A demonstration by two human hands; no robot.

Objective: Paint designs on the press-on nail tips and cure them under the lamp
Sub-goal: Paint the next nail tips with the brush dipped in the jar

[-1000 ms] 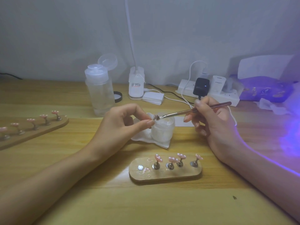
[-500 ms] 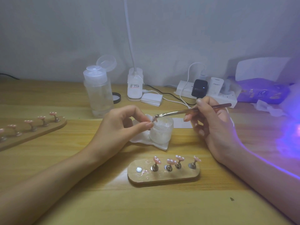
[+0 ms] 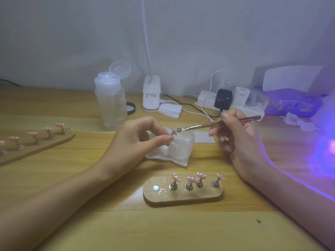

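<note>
Your left hand (image 3: 137, 138) pinches a single pale nail tip (image 3: 173, 132) between thumb and forefinger, just above the rim of the small jar (image 3: 181, 147), and your right hand (image 3: 241, 142) grips the brush (image 3: 208, 125) like a pen, its bristles right at that tip. The main risk is the pinch itself: the tip is tiny and looks smooth, so too much brush pressure could twist it out of your fingers and drop it wet side down into the jar or onto the wipe (image 3: 159, 156) beneath. Your left fingertip sits close to the painted face, so a small slide could smear the design. The purple glow (image 3: 322, 151) at your right already reaches the desk (image 3: 108, 223); gel left on the bristles may well harden there. The jar looks cloudy white, and you cannot tell what it holds. The clear bottle (image 3: 111, 105) behind stands with its cap flipped open, its level hard to read. Four more tips wait on the small wooden stand (image 3: 183, 198), beside one bare spot
</note>
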